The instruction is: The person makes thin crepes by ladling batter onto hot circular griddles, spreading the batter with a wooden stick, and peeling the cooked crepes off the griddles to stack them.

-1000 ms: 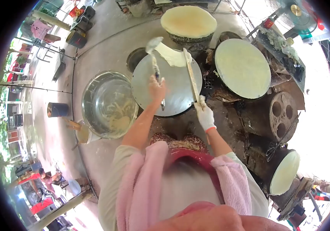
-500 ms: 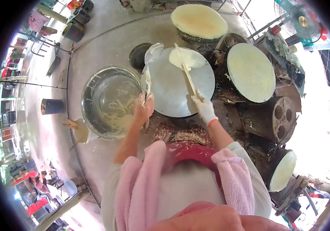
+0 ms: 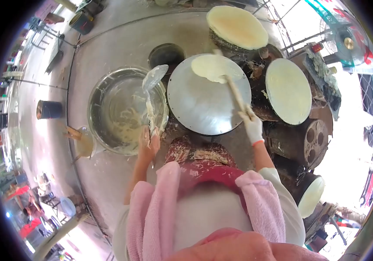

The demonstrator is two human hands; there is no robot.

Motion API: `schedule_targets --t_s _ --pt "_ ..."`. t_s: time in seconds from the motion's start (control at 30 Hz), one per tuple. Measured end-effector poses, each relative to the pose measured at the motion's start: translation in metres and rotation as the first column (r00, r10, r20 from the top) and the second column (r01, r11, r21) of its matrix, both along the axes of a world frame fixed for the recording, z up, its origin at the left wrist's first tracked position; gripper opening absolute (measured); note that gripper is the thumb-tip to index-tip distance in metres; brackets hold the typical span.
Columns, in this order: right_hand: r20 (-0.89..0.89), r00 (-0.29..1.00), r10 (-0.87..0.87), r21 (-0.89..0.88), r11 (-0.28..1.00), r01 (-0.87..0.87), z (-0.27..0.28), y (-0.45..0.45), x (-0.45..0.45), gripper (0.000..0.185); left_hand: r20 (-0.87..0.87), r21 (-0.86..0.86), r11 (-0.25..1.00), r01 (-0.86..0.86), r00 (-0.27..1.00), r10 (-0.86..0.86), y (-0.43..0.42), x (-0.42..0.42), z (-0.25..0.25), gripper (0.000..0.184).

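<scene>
My left hand (image 3: pixel 149 143) is wrapped round the batter-coated handle of a ladle (image 3: pixel 154 77), whose bowl hangs between the big metal basin (image 3: pixel 93 93) and the round griddle (image 3: pixel 204 104). Pale batter is smeared inside the basin. My right hand (image 3: pixel 253 128), in a white glove, grips a wooden batter spreader (image 3: pixel 235 93). Its blurred head rests at a pool of batter (image 3: pixel 210 68) on the far part of the griddle. The rest of the griddle plate shows bare grey metal.
Pale round sheets lie on other griddles: one far back (image 3: pixel 237 27), one at right (image 3: pixel 288 91), one at lower right (image 3: pixel 312 198). A dark pot (image 3: pixel 166 55) stands behind the basin. A jug (image 3: pixel 84 143) is left of it; a fan (image 3: pixel 348 42) stands far right.
My left hand has drawn the ladle from the griddle's left edge toward the basin. The spreader has swung, its handle now further right, and the batter pool looks wider. The whole view has shifted slightly.
</scene>
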State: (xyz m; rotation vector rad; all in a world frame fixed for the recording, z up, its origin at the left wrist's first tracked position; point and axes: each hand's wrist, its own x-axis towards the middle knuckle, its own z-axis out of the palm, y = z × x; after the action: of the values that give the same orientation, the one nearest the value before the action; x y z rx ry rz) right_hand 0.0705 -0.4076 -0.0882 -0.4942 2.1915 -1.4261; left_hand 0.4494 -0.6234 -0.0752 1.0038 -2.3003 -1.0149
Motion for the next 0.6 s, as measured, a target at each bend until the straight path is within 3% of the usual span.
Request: schedule_targets --t_s 0.03,0.1,0.13,0.17,0.2,0.27,0.3,0.33,0.37,0.4,0.47,0.5,0.57,0.6 --pt "0.128 0.992 0.007 0.001 1.0 -0.007 -0.007 0.002 -0.007 0.055 0.073 0.128 0.99 -0.062 0.996 0.053 0.006 -0.007 0.033 0.031" --pt "0.342 0.938 0.06 0.091 0.991 -0.097 0.002 -0.005 0.001 0.053 0.182 -0.077 0.995 -0.068 0.98 0.081 0.016 -0.007 0.045 0.029" --pt "0.421 0.901 0.103 0.163 0.969 -0.187 0.024 -0.021 0.014 0.053 0.214 -0.398 0.917 0.013 0.974 0.079 0.017 -0.009 0.032 0.027" --pt "0.485 0.866 0.12 0.131 0.969 -0.208 0.028 -0.032 0.024 0.053 0.25 -0.669 0.736 0.106 0.964 0.088 0.021 -0.008 0.02 0.026" --pt "0.583 0.79 0.19 0.196 0.911 -0.364 0.028 -0.038 0.011 0.049 0.242 -0.647 0.758 0.079 0.964 0.106 0.027 -0.008 0.014 0.025" --pt "0.395 0.871 0.292 0.078 0.934 -0.348 0.012 -0.029 -0.008 0.048 0.231 -0.604 0.797 0.029 0.963 0.14 0.037 -0.004 0.004 0.024" --pt "0.311 0.894 0.322 0.041 0.935 -0.352 0.013 -0.025 -0.02 0.049 0.219 -0.379 0.92 -0.099 0.956 0.193 0.042 -0.001 0.004 0.023" --pt "0.266 0.901 0.344 0.054 0.928 -0.37 0.03 -0.019 -0.042 0.05 0.218 -0.125 0.965 -0.229 0.943 0.252 0.05 0.001 0.005 0.023" --pt "0.157 0.925 0.346 0.082 0.929 -0.361 0.026 -0.012 -0.068 0.053 0.228 -0.113 0.961 -0.253 0.935 0.273 0.056 0.0 0.009 0.023" --pt "0.226 0.936 0.271 -0.036 0.962 -0.27 -0.023 -0.002 -0.102 0.054 0.238 -0.102 0.955 -0.277 0.926 0.294 0.062 -0.002 0.014 0.022" --pt "0.443 0.83 0.339 0.048 0.915 -0.4 -0.008 -0.019 -0.102 0.055 0.277 -0.537 0.841 -0.069 0.927 0.253 0.07 -0.018 0.036 0.022" --pt "0.537 0.762 0.361 0.075 0.879 -0.47 0.008 -0.029 -0.096 0.056 0.273 -0.507 0.859 -0.074 0.931 0.241 0.073 -0.024 0.038 0.022" --pt "0.549 0.72 0.424 0.085 0.829 -0.553 0.015 -0.036 -0.089 0.053 0.271 -0.438 0.895 -0.083 0.937 0.219 0.084 -0.029 0.041 0.021" --pt "0.554 0.697 0.455 0.089 0.8 -0.593 0.018 -0.039 -0.085 0.051 0.263 -0.288 0.934 -0.212 0.92 0.29 0.088 -0.03 0.036 0.021"
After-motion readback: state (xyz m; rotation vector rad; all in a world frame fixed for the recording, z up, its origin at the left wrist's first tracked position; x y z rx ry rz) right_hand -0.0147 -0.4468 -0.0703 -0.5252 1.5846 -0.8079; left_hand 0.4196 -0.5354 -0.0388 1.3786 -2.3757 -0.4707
